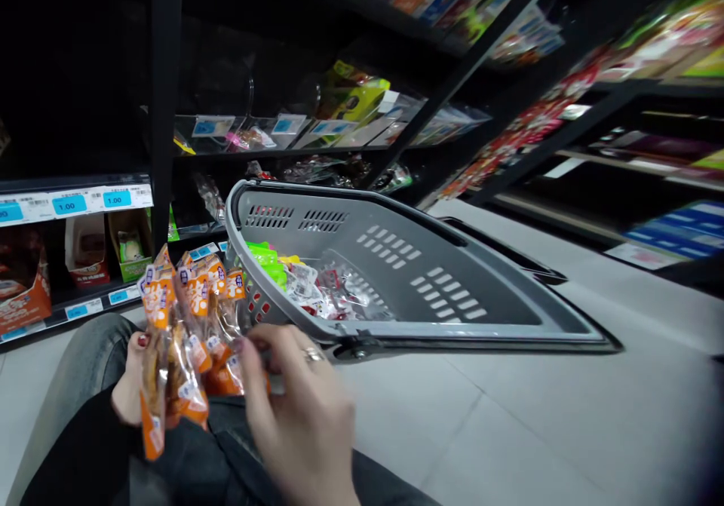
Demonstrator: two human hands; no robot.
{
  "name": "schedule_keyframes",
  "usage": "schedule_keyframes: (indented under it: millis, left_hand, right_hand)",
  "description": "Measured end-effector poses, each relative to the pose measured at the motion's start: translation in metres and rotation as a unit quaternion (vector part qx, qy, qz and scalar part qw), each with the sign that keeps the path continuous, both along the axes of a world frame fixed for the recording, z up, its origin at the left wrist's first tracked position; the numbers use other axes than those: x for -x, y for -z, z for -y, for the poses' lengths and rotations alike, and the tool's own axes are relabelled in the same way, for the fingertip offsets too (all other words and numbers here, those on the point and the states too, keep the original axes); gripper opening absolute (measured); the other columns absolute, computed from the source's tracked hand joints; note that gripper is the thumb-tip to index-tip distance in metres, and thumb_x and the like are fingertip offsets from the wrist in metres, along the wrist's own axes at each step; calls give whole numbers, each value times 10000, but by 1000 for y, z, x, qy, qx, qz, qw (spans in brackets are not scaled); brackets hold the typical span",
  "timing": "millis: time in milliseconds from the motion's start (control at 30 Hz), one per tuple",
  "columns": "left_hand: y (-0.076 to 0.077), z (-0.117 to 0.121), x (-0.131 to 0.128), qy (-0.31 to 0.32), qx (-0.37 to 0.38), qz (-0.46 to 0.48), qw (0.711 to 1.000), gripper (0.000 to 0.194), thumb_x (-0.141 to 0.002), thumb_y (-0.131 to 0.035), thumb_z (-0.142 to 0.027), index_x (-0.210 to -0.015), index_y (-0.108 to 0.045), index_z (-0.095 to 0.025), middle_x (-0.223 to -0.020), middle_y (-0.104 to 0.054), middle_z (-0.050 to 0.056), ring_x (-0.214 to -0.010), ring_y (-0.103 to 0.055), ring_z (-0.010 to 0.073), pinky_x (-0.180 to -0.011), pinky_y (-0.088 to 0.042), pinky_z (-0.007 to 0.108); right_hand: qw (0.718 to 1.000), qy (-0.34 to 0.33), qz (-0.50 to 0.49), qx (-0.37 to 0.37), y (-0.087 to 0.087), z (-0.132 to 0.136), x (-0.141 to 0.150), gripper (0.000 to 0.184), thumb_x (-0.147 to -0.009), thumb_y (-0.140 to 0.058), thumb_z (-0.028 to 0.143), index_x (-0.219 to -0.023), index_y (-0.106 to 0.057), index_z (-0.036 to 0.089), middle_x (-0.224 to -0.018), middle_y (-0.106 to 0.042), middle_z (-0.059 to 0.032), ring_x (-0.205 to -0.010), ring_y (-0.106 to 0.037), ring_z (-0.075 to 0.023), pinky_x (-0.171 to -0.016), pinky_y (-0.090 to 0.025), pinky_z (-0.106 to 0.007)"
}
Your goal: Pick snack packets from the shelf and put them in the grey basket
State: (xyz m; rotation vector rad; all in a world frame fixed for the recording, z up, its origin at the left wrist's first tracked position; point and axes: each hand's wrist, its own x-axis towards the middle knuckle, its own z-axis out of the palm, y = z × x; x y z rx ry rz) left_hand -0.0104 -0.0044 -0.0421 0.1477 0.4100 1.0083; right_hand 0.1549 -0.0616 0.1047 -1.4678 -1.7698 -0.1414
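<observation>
Hands: the left hand (129, 385), lower left of the frame, grasps a bunch of orange snack packets (159, 299); most of that hand is hidden behind them. The right hand (305, 408), lower centre, is slightly blurred, with thumb and fingers curled in at the right edge of the bunch; cannot tell whether it pinches a packet or only rests against one. A ring (312, 355) shows on one finger.

Packets: several, left of centre in the lower half, clear mid-sections between orange printed ends, held above the person's legs. A grey-blue trouser knee (84, 363) shows at lower left.

Basket: grey shopping basket (503, 265), slotted walls, across the centre and right of centre, just beside the packets. Inside, at its left end: bright green packages (270, 266) and a heap of clear packages (339, 287) with red parts.

Surroundings: at left, price labels (69, 203) on a shelf edge, two reading 1.00; below them an orange box (26, 302) and a green box (133, 265). Upper centre, a yellow-green package (356, 106) on a dark shelf. Right side shelving motion-blurred. Pale floor tiles (509, 408) at lower right.
</observation>
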Motion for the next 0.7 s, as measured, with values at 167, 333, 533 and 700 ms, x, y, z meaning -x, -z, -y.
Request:
schedule_keyframes:
  millis: [167,333,533,700]
  left_hand:
    - [-17,-8,-24,-74,24,-27,997,186,-559,-548,-117,-688,-667,-179,-613,-711,22,-831,-680,266,-837,-503,375]
    - [-33,-7,-35,-102,46,-29,993,50,-670,-612,-199,-674,-657,-177,-599,-707,29,-866,-676,253,-871,-487,351]
    - [-47,-10,-29,-102,74,-62,990,145,-784,-526,-143,-849,-655,-121,-717,-734,70,-790,-694,238,-826,-515,371]
    - [-53,-13,-19,-106,97,-124,982,158,-782,-485,-63,-768,-630,-122,-595,-710,46,-601,-693,213,-706,-561,350]
  right_hand:
    - [981,1,21,192,-3,-16,36,342,-684,-648,467,-807,-529,172,-740,-612,-66,-715,-580,-251,-607,-401,-309]
    - [967,-7,-61,247,21,-34,39,141,-763,-573,285,-835,-516,178,-751,-615,-50,-722,-578,-230,-615,-412,-302]
    - [880,-137,-430,146,25,-34,13,166,-859,-466,330,-965,-492,205,-964,-616,-46,-891,-587,-171,-784,-473,-282]
    - [859,-143,-475,129,13,-17,-13,250,-852,-503,378,-1043,-502,217,-1051,-594,-77,-1020,-554,-213,-906,-440,-355]
